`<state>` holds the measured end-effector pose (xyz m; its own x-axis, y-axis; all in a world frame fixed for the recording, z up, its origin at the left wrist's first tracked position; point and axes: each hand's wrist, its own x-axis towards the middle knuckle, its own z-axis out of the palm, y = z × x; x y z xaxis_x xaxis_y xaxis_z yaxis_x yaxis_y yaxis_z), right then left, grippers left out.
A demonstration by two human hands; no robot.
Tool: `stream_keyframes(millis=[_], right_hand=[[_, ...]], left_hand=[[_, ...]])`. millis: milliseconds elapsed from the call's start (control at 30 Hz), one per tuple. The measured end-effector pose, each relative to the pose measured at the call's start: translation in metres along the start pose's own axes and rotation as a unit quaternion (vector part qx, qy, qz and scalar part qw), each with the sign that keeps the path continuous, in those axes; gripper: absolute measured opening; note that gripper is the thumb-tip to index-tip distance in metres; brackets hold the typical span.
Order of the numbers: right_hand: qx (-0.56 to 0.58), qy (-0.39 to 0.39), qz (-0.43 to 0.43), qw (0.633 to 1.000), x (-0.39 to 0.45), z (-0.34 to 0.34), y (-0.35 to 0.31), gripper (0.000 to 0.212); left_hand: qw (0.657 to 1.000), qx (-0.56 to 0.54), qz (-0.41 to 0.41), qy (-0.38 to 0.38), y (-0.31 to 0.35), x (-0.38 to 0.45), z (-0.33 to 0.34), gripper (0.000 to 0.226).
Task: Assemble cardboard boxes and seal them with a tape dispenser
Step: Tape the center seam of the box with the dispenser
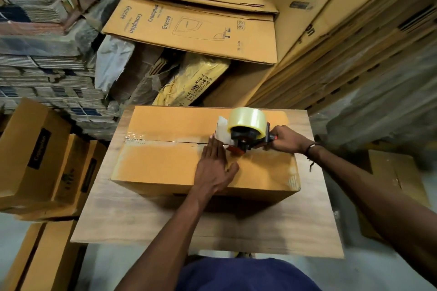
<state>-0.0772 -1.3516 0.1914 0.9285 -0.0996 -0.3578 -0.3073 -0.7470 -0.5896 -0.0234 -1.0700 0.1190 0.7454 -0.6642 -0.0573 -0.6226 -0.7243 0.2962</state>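
A closed cardboard box (165,160) lies flat on the wooden desk (212,224), its two top flaps meeting in a seam (175,142) that runs left to right across the lid. Clear tape (134,138) already covers the left stretch of that seam, wrinkled and shiny near the box's left edge. The tape dispenser (246,134) sits on the seam toward the right half of the lid, its roll of clear tape (247,120) upright and its red-and-black frame touching the cardboard. The right hand (285,139) grips the dispenser's handle, fingers (275,143) curled tightly round it; a dark band circles that wrist. The left hand (216,168) lies flat on the lid just left of the dispenser, its fingers (212,149) straight and close together, the tips reaching the seam and the thumb spread out to the side. Around the desk stand assembled boxes (33,153) on the left, flattened printed cartons (189,28) leaning behind, and stacks of folded cardboard (42,64) at far left and right.
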Motion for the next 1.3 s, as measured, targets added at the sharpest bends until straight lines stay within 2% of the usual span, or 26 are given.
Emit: stream_keyframes(millis=[233,333,533,767,867,1033,1100,1167,1233,1300], right_hand=[[0.018,0.014,0.019,1.000,0.003,0.017,-0.002,0.016],[0.014,0.007,0.025,1.000,0.005,0.013,-0.001,0.020],[-0.023,0.004,0.018,1.000,0.005,0.002,0.003,0.021],[-0.031,-0.009,0.021,0.999,-0.017,-0.028,0.035,0.031],[-0.029,-0.015,0.047,0.998,-0.038,-0.046,0.060,0.016],[-0.014,-0.010,0.063,0.998,-0.049,-0.056,0.076,0.015],[-0.026,-0.022,0.057,0.998,-0.046,-0.056,0.079,0.015],[-0.040,-0.041,0.051,0.997,-0.039,-0.062,0.082,0.019],[-0.051,-0.074,0.023,0.996,-0.033,-0.065,0.081,0.028],[-0.056,-0.077,0.003,0.995,-0.028,-0.066,0.085,0.032]], left_hand=[[0.998,0.052,0.023,-0.006,-0.016,-0.002,-0.009,0.095],[0.999,0.040,0.008,0.003,0.000,0.001,-0.008,0.094],[0.996,0.090,-0.008,-0.008,0.024,0.008,0.002,0.093],[1.000,0.007,-0.009,0.005,0.018,0.007,0.006,0.100],[1.000,0.004,-0.009,-0.004,0.018,0.008,0.005,0.102],[1.000,-0.007,-0.028,0.011,0.024,0.012,0.007,0.104],[0.999,-0.023,-0.042,0.005,0.045,0.014,0.007,0.107],[0.999,-0.046,-0.012,-0.005,0.081,0.017,0.013,0.106],[0.998,-0.066,0.013,0.008,0.117,0.020,0.023,0.101],[0.999,-0.044,0.005,0.024,0.139,0.023,0.032,0.093]])
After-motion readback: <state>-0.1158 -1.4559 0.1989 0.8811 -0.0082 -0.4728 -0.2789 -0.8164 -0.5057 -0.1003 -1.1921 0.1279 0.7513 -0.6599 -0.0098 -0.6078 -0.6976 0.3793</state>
